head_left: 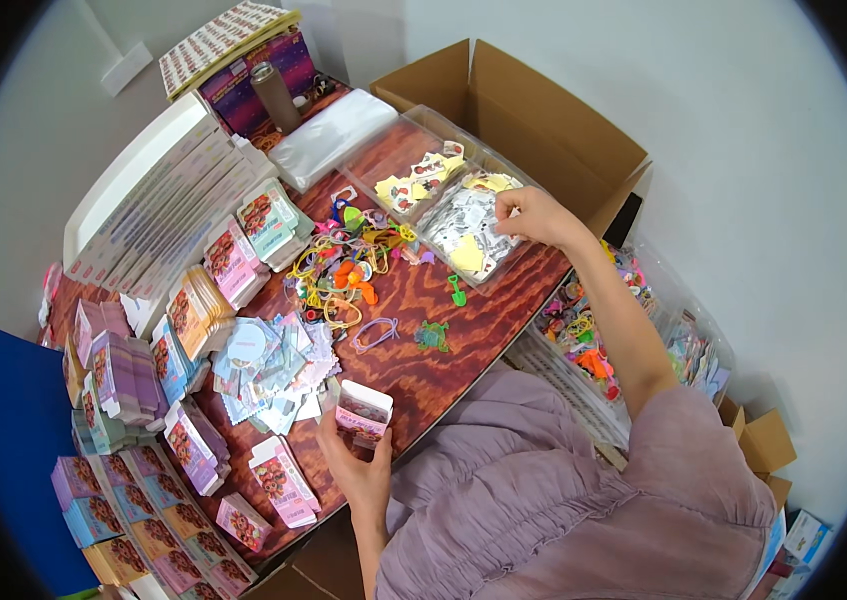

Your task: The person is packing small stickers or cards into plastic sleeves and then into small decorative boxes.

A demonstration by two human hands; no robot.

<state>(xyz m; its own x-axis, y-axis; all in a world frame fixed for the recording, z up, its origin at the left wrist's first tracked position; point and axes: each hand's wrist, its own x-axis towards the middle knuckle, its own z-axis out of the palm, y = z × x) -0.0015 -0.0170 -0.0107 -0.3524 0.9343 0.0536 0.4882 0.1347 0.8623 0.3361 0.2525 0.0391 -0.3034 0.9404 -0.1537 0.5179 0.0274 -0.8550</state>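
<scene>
My left hand (356, 468) holds a small pink cardboard box (362, 428) upright near the table's front edge, thumb on one side and fingers on the other. The box's top is open, and its inside faces up. My right hand (536, 218) is over a clear plastic tray (492, 284) at the far right of the table. Its thumb and fingertips are pinched together above small white printed pieces (462, 222) in the tray; whatever they hold is too small to make out. Yellow pieces (402, 190) lie in the compartment beside it.
Colourful small trinkets (349, 275) are heaped mid-table, beside a pile of pale blue paper cards (269, 355). Stacks of flattened boxes (124, 375) line the left. Two folded pink boxes (284, 480) lie nearby. A large cardboard carton (554, 120) stands behind the tray, and bags of trinkets (594, 330) sit below the table.
</scene>
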